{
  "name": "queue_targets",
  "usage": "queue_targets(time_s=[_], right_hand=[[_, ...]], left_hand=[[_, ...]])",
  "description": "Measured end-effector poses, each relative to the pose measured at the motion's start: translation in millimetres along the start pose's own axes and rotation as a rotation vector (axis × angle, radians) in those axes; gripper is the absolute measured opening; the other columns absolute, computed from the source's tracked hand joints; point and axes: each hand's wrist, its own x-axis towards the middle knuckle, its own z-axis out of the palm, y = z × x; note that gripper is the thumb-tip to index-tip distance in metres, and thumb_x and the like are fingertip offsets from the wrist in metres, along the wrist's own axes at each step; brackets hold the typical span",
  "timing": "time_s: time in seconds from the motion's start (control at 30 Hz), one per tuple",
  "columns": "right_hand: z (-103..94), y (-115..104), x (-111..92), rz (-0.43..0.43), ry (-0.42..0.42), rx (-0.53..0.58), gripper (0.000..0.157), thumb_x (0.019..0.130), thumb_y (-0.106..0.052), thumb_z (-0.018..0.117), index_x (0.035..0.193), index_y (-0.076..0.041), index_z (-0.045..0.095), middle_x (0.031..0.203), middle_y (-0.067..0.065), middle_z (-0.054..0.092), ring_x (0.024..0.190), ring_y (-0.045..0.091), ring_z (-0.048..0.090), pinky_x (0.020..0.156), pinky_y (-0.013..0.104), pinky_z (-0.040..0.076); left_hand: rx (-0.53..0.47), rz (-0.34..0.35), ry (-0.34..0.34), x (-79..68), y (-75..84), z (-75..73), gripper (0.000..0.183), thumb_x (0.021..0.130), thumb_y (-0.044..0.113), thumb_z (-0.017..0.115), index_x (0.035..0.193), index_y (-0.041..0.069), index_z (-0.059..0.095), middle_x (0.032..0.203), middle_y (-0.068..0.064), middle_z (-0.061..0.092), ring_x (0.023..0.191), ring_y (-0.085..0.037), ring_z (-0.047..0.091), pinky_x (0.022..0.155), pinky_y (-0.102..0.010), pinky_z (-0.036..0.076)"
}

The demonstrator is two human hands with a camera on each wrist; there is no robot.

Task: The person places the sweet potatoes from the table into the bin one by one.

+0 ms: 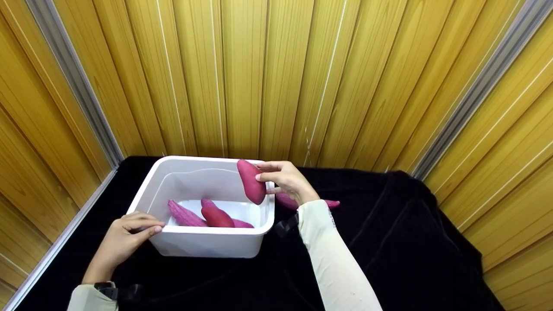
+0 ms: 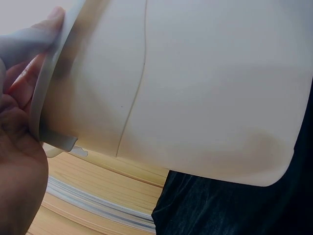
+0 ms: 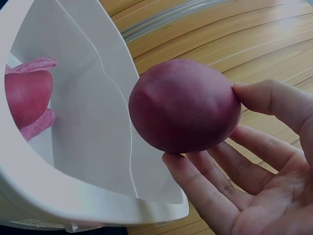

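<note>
My right hand [image 1: 288, 181] pinches a smooth red sweet potato [image 1: 250, 182] between thumb and fingers. It is held tilted over the right side of a white plastic tub [image 1: 207, 242]; in the right wrist view the sweet potato [image 3: 183, 105] appears end-on. My left hand [image 1: 123, 237] grips the tub's near left corner, with thumb and fingers on the rim [image 2: 41, 83]. Down in the tub lie a red sweet potato [image 1: 216, 216] and wrinkled pink ones [image 1: 185, 214], partly covered by it and by the near wall.
Right of the tub, another pink sweet potato [image 1: 332, 204] lies on the black cloth [image 1: 389, 242], half hidden behind my right wrist. Yellow wood-look panels [image 1: 285, 77] with grey metal corner strips [image 1: 466, 86] stand around the back and sides.
</note>
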Motion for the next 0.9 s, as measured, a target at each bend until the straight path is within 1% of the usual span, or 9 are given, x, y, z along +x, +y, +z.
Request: queue_targets(time_s=[0.07,0.17,0.3,0.5,0.63,0.83,0.9], right_hand=[[-0.3,0,0,0.002,-0.001,0.005,0.048,0.080,-0.006,0.074,0.126,-0.006,0.062,0.132,0.010,0.058,0.114,0.021,0.059,0.084,0.043,0.057],[-1.1,0,-1,-0.006,-0.009,0.019,0.050,0.081,-0.004,0.072,0.129,-0.003,0.059,0.129,0.014,0.060,0.110,0.022,0.061,0.087,0.045,0.055],[-2.3,1,-1,-0.015,-0.023,0.031,0.049,0.083,-0.002,0.070,0.129,0.001,0.057,0.128,0.019,0.061,0.109,0.022,0.063,0.090,0.047,0.054],[-5.1,5,-4,-0.007,-0.031,0.007,0.042,0.085,-0.004,0.069,0.126,0.000,0.060,0.120,0.015,0.066,0.110,0.029,0.063,0.091,0.046,0.053],[-7.8,6,-5,-0.013,-0.036,-0.002,0.042,0.084,-0.008,0.072,0.124,-0.001,0.062,0.117,0.013,0.067,0.106,0.028,0.064,0.093,0.047,0.052],[-12.5,7,-10,-0.025,-0.048,-0.024,0.043,0.083,-0.011,0.073,0.124,-0.001,0.062,0.121,0.014,0.065,0.109,0.030,0.063,0.090,0.042,0.055],[-14.3,7,-11,-0.031,-0.049,-0.035,0.044,0.084,-0.011,0.073,0.125,-0.001,0.061,0.124,0.016,0.064,0.107,0.029,0.064,0.090,0.042,0.055]], left_hand=[[0.001,-0.003,0.000,-0.1,-0.8,0.0,0.023,0.066,-0.014,0.078,0.077,0.006,0.077,0.079,0.002,0.071,0.079,0.004,0.060,0.076,-0.006,0.043],[0.004,0.000,0.005,-0.2,-0.5,0.1,0.023,0.065,-0.015,0.077,0.077,0.005,0.077,0.079,0.002,0.071,0.079,0.005,0.059,0.076,-0.005,0.043],[0.001,0.008,0.009,-0.8,-0.5,0.5,0.025,0.065,-0.017,0.077,0.076,0.005,0.077,0.078,0.001,0.070,0.079,0.005,0.060,0.076,-0.005,0.043],[-0.015,0.009,0.005,0.0,-1.1,2.3,0.024,0.065,-0.016,0.077,0.076,0.005,0.077,0.078,0.001,0.071,0.079,0.004,0.060,0.075,-0.006,0.044],[-0.020,0.004,0.003,1.1,-1.2,3.1,0.024,0.065,-0.016,0.077,0.076,0.006,0.077,0.078,0.002,0.070,0.078,0.004,0.060,0.074,-0.007,0.044],[-0.034,-0.010,-0.007,1.8,-0.6,2.1,0.024,0.066,-0.015,0.077,0.077,0.007,0.077,0.078,0.003,0.071,0.079,0.003,0.060,0.073,-0.007,0.044],[-0.034,-0.011,-0.007,2.0,-0.7,1.7,0.024,0.066,-0.015,0.077,0.077,0.007,0.077,0.078,0.004,0.071,0.079,0.003,0.060,0.073,-0.007,0.044]])
